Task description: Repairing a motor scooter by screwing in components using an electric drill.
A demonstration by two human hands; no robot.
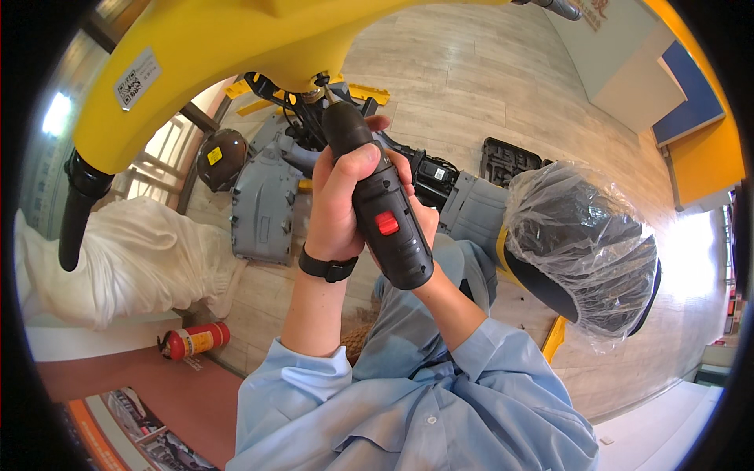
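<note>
A black cordless drill with a red switch points up and away from me. Its bit reaches a dark bolt on the underside of a yellow scooter handlebar cover; I cannot tell whether the tip sits in the bolt head. My left hand, with a black band on its wrist, is closed round the drill's left side, thumb over the top. From the right, my right hand wraps the drill too, mostly hidden behind its body. The cover's black left grip hangs at the far left.
A plastic-wrapped black seat stands right of my legs. Beyond it lies an open black tool case. Grey scooter panels and a dark helmet are at left, with white cloth and a red fire extinguisher nearer.
</note>
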